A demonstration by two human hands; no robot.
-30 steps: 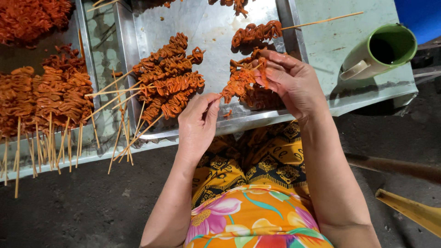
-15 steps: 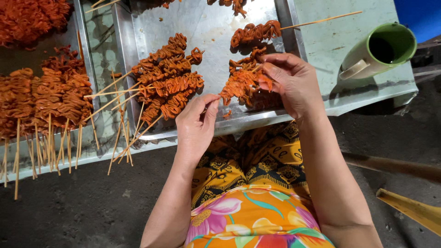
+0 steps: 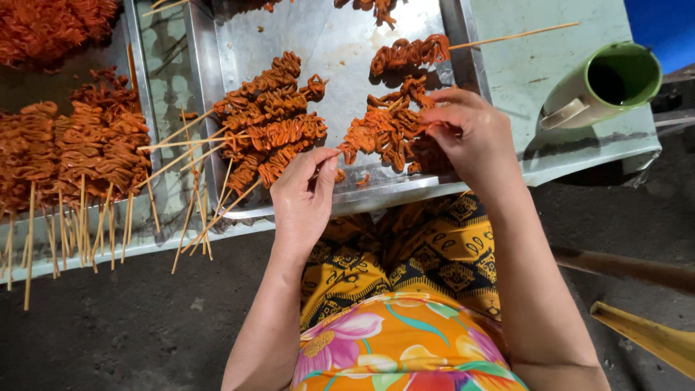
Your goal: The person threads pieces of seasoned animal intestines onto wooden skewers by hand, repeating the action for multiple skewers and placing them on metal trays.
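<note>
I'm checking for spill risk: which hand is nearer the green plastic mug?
Right. The right hand works the orange meat just left of the green plastic mug; the left hand sits farther left, by the metal tray's front edge.

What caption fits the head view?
Two hands thread orange meat onto a skewer over a metal tray.

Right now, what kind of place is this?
Probably a street-food or market prep spot: a metal tray of orange marinated meat skewers, more skewers piled alongside, and bare dark ground underneath.

Skewers (image 3: 268, 127) on tray (image 3: 340, 51); mug (image 3: 604, 83) right.
</note>
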